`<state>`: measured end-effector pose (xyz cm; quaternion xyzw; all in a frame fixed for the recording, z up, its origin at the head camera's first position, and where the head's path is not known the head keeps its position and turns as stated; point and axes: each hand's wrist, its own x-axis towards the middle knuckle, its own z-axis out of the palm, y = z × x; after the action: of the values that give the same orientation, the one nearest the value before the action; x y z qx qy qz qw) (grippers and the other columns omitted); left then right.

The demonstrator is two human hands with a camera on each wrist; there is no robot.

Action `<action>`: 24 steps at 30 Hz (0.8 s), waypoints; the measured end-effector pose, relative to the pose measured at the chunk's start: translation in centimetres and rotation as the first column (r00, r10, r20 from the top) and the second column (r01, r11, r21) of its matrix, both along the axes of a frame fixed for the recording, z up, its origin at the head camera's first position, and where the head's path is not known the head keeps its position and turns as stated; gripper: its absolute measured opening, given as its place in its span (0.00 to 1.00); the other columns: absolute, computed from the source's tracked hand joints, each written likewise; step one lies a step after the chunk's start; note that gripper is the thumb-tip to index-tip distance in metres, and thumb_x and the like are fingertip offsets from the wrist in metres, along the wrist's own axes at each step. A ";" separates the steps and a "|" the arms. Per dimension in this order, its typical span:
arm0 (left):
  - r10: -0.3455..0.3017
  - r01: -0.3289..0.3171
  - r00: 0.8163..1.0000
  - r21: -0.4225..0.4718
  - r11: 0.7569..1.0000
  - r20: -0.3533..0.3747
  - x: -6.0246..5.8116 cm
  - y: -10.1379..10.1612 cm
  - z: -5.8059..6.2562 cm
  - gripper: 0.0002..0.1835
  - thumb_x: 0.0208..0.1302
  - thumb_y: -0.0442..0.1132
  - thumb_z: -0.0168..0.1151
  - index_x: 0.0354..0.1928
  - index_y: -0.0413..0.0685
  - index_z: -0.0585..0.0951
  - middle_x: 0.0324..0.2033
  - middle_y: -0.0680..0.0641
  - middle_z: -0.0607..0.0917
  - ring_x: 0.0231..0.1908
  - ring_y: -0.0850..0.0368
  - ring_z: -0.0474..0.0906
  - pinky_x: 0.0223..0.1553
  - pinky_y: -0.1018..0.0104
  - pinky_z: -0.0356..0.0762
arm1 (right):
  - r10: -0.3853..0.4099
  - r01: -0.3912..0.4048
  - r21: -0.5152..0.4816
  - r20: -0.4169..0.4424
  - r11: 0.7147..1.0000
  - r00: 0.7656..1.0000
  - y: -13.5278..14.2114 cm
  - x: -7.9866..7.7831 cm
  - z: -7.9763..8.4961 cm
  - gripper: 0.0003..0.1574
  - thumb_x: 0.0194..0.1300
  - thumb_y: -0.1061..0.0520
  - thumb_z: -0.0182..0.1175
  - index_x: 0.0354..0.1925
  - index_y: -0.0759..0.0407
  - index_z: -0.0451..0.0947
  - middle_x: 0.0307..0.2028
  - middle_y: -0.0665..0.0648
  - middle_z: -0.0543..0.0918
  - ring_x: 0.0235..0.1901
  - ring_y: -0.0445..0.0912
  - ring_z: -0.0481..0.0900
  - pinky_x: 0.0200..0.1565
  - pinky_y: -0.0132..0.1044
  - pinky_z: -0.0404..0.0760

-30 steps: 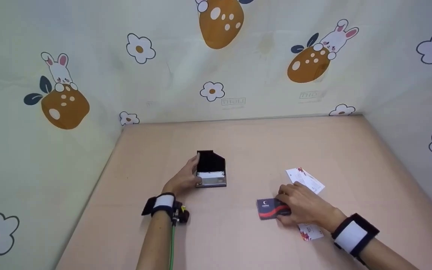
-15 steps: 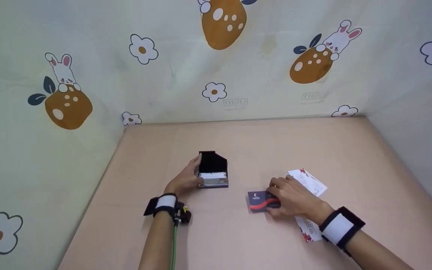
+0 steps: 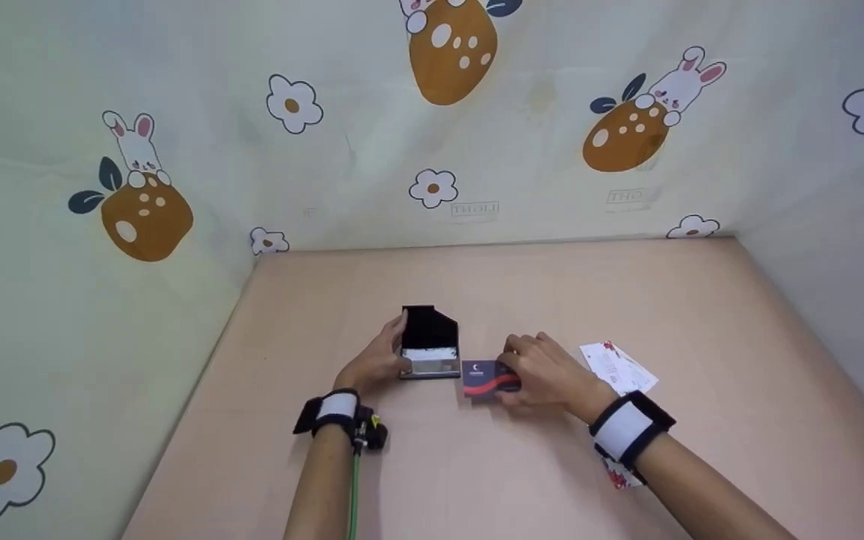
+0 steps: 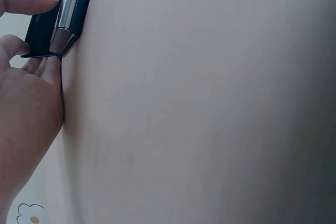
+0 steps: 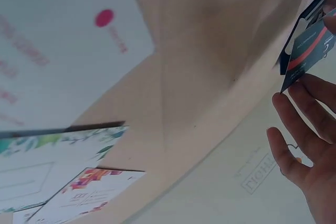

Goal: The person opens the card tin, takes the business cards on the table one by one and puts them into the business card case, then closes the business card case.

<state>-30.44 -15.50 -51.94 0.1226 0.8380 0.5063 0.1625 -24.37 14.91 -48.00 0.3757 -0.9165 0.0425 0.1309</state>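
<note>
A black business card case (image 3: 432, 328) with a metal front stands with its flap up on the table, a white card edge showing inside. My left hand (image 3: 376, 360) grips its left side, thumb at the metal front and fingers behind, as the left wrist view shows with the case (image 4: 68, 19). My right hand (image 3: 544, 375) pinches a dark blue business card (image 3: 479, 379) with a red wave, held just right of the case's lower corner. In the right wrist view the card (image 5: 310, 48) overlaps the case, its printed side visible between thumb and fingers.
White cards with floral print (image 3: 619, 366) lie on the pink table (image 3: 327, 300) to the right, partly under the right forearm. In the right wrist view several cards (image 5: 84, 195) show close up. A patterned cloth wall (image 3: 357, 150) rises behind the table.
My right hand has carried the dark blue card leftward and away from me, from beside the white cards to the case's right edge. My left hand keeps its hold on the case.
</note>
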 end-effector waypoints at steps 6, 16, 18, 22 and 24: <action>0.007 -0.007 1.000 -0.016 1.000 0.000 0.1 0.0 -0.2 0.56 0.50 0.25 0.57 0.80 0.49 0.43 0.81 0.42 0.44 0.79 0.41 0.45 0.79 0.52 0.48 | -0.001 0.001 -0.006 0.034 1.000 0.999 -1.1 -0.6 0.4 0.33 0.53 0.37 0.71 0.47 0.60 0.85 0.43 0.58 0.84 0.37 0.48 0.80 0.43 0.44 0.80; -0.002 0.002 1.000 -0.001 1.000 -0.005 0.0 0.0 0.2 0.55 0.51 0.24 0.57 0.80 0.49 0.43 0.81 0.42 0.43 0.80 0.42 0.44 0.79 0.52 0.48 | -0.026 0.026 0.008 -0.005 1.000 1.000 -3.0 -2.8 1.9 0.32 0.52 0.37 0.72 0.43 0.61 0.86 0.39 0.58 0.83 0.34 0.49 0.79 0.40 0.44 0.79; 0.007 -0.007 1.000 -0.001 1.000 0.000 0.1 0.0 0.3 0.55 0.51 0.24 0.57 0.80 0.49 0.43 0.81 0.42 0.43 0.80 0.42 0.44 0.79 0.52 0.47 | -0.023 0.024 0.013 -0.029 1.000 0.999 -3.5 -3.3 2.1 0.32 0.51 0.37 0.72 0.41 0.62 0.86 0.38 0.58 0.82 0.33 0.49 0.78 0.38 0.44 0.78; 0.008 -0.008 1.000 0.043 0.999 0.017 0.0 0.0 0.0 0.56 0.50 0.22 0.56 0.80 0.48 0.43 0.81 0.42 0.43 0.80 0.42 0.42 0.80 0.52 0.45 | -0.012 0.015 0.035 -0.080 0.999 0.997 -4.4 -3.9 2.0 0.32 0.51 0.35 0.72 0.37 0.61 0.85 0.34 0.57 0.80 0.28 0.48 0.75 0.33 0.43 0.76; 0.005 -0.006 1.000 0.058 0.998 0.017 0.0 0.0 -0.1 0.56 0.49 0.21 0.56 0.80 0.47 0.43 0.81 0.42 0.42 0.80 0.42 0.42 0.80 0.52 0.44 | -0.010 0.015 0.052 -0.090 0.999 0.996 -4.9 -4.1 1.9 0.32 0.51 0.34 0.71 0.37 0.62 0.85 0.33 0.56 0.80 0.28 0.47 0.75 0.33 0.43 0.76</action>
<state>-30.44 -15.51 -52.01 0.1206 0.8217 0.5321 0.1646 -28.44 9.99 -46.11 0.3749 -0.9128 0.0006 0.1622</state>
